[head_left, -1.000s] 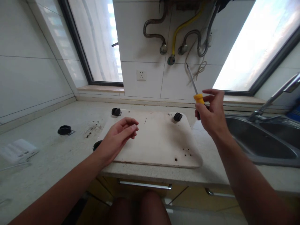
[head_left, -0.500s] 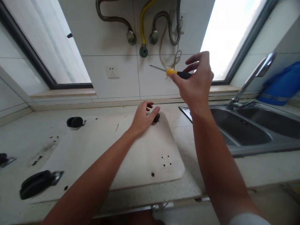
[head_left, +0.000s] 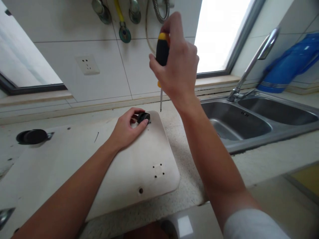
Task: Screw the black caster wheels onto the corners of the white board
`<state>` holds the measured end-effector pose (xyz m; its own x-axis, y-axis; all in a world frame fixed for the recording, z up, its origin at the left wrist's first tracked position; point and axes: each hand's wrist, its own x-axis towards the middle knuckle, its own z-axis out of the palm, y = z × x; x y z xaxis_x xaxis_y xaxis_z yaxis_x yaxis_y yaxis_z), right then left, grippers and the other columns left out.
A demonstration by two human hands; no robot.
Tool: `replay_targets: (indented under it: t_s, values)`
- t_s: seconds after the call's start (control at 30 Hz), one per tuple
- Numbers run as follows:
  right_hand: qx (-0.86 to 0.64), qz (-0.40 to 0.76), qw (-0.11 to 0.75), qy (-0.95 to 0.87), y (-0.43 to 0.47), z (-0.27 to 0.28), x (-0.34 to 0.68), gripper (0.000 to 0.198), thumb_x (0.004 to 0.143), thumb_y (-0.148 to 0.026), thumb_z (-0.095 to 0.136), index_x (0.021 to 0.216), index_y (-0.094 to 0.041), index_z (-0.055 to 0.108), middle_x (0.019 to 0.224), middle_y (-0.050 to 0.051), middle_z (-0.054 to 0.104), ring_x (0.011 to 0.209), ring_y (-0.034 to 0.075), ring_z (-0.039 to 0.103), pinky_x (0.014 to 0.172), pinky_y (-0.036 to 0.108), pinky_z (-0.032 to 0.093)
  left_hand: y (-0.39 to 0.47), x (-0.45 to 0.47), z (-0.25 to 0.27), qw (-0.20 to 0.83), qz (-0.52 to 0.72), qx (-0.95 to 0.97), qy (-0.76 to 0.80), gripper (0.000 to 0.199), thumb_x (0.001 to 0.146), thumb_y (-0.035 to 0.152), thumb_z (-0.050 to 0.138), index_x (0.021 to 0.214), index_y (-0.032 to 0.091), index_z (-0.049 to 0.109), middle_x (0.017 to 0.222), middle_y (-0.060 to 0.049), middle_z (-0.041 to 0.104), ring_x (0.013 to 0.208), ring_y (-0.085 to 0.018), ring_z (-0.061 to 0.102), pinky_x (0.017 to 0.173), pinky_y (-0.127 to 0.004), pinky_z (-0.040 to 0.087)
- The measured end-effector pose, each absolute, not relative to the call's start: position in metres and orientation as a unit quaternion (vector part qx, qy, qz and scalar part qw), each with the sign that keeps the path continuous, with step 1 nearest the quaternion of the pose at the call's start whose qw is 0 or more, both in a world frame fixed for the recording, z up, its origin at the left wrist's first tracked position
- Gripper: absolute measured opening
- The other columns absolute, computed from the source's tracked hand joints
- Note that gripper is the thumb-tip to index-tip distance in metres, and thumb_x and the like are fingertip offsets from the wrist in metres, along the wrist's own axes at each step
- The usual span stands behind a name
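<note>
My left hand (head_left: 129, 127) grips a black caster wheel (head_left: 144, 117) at the far right corner of a white board (head_left: 124, 179). In my raised right hand (head_left: 179, 59) is a screwdriver (head_left: 162, 49) with a black and yellow handle. Its shaft points down, and the tip hangs just right of the wheel, apart from it as far as I can see. Another black caster wheel (head_left: 35, 136) is fixed at the board's far left. Near the board's front right corner there are several small screw holes and one larger hole.
The board lies on a speckled counter (head_left: 189, 172). To the right are a double steel sink (head_left: 239, 119), a tap (head_left: 256, 63) and a blue jug (head_left: 286, 66). A wall socket (head_left: 87, 65) and pipe valves (head_left: 124, 32) are at the back.
My right hand has turned the screwdriver from pointing left to pointing down. My left fingers have closed round the wheel. The view has shifted right and down.
</note>
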<state>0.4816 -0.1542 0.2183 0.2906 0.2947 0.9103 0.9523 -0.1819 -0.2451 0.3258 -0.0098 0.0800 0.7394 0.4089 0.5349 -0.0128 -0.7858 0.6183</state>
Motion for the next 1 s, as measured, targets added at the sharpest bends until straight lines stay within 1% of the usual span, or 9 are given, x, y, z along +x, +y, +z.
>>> replay_targets:
  t_s: [0.13,0.23,0.33,0.5,0.67,0.87,1.0]
  values:
    - [-0.661,-0.370,0.430,-0.492,-0.144,0.210,0.483,0.027,0.105,-0.026,0.060,0.130,-0.034,0.055,0.131,0.000,0.081,0.110,0.029,0.076,0.085,0.040,0.051,-0.008,0.325,0.079,0.317,0.340,0.878,0.113,0.045,0.097,0.053,0.080,0.131,0.024,0.076,0.120,-0.008,0.083,0.097,-0.024,0.075,0.095,-0.042,0.061]
    - [-0.654,-0.357,0.431,-0.509,-0.138,0.206,0.481,0.026,0.103,-0.024,0.059,0.128,-0.029,0.055,0.127,0.000,0.081,0.104,0.026,0.075,0.080,0.038,0.048,-0.009,0.325,0.080,0.325,0.337,0.876,0.118,0.048,0.095,0.054,0.082,0.131,0.023,0.077,0.121,-0.009,0.084,0.099,-0.025,0.077,0.097,-0.043,0.063]
    - [-0.670,-0.340,0.415,-0.513,-0.138,0.204,0.479,0.025,0.103,-0.026,0.058,0.127,-0.031,0.054,0.121,-0.002,0.079,0.098,0.025,0.072,0.076,0.037,0.046,-0.010,0.325,0.081,0.331,0.339,0.872,0.121,0.049,0.094,0.054,0.082,0.131,0.022,0.078,0.121,-0.010,0.085,0.100,-0.026,0.079,0.097,-0.043,0.065]
    - [-0.672,-0.334,0.399,-0.526,-0.141,0.204,0.479,0.020,0.106,-0.032,0.054,0.125,-0.034,0.048,0.122,-0.006,0.077,0.100,0.022,0.069,0.081,0.033,0.048,-0.010,0.324,0.081,0.330,0.342,0.871,0.127,0.051,0.093,0.056,0.082,0.131,0.022,0.079,0.120,-0.011,0.086,0.100,-0.027,0.080,0.098,-0.044,0.066]
    - [-0.667,-0.311,0.423,-0.530,-0.135,0.201,0.481,0.023,0.103,-0.033,0.056,0.125,-0.032,0.049,0.119,-0.003,0.077,0.095,0.025,0.068,0.076,0.036,0.044,-0.009,0.324,0.080,0.324,0.342,0.873,0.127,0.051,0.093,0.055,0.082,0.132,0.022,0.080,0.121,-0.011,0.086,0.101,-0.028,0.080,0.099,-0.046,0.066]
    - [-0.685,-0.300,0.402,-0.528,-0.133,0.200,0.481,0.024,0.104,-0.036,0.056,0.126,-0.036,0.048,0.125,-0.006,0.078,0.100,0.024,0.066,0.078,0.036,0.045,-0.010,0.325,0.081,0.328,0.340,0.873,0.123,0.053,0.093,0.055,0.081,0.133,0.021,0.079,0.125,-0.012,0.085,0.103,-0.028,0.080,0.101,-0.047,0.066]
    - [-0.684,-0.301,0.412,-0.522,-0.133,0.200,0.480,0.024,0.102,-0.033,0.054,0.125,-0.034,0.049,0.123,-0.005,0.078,0.095,0.024,0.065,0.076,0.037,0.045,-0.010,0.325,0.081,0.331,0.339,0.872,0.124,0.053,0.093,0.054,0.081,0.134,0.021,0.078,0.125,-0.013,0.085,0.103,-0.028,0.080,0.102,-0.047,0.065]
